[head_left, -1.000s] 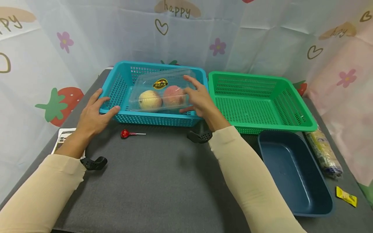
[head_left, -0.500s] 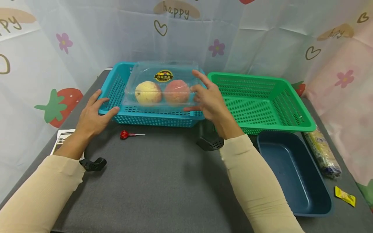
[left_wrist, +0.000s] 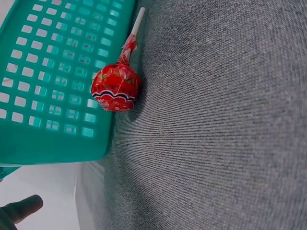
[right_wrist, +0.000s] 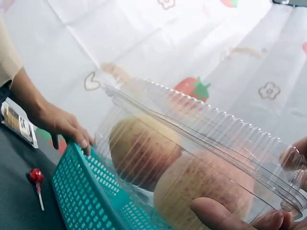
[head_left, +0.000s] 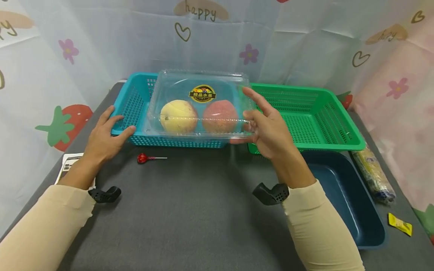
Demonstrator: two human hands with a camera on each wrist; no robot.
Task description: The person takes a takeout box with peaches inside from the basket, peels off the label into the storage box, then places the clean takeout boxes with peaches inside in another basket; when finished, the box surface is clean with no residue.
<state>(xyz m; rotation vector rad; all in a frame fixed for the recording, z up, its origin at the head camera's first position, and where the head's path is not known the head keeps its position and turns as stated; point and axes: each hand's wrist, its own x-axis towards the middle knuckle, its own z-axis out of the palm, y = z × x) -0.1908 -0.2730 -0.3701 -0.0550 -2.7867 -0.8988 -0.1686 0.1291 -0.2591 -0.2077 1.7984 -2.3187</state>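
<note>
In the head view my right hand grips the right end of a clear plastic fruit box with a black label. Two peaches lie inside, a yellowish one and a redder one. The box is raised over the blue basket, its right end reaching past the basket's side. My left hand holds the basket's left front rim, thumb over the edge. The right wrist view shows the box tilted, with my thumb and fingertips at its edge.
A red lollipop lies before the blue basket. On the right stand a green basket and a dark blue tub. Beyond are a clear packet and a yellow wrapped candy. A white packet lies under my left wrist.
The fruit box has come up out of the blue basket and moved right and toward me in my right hand. My left hand has stayed on the basket rim.
</note>
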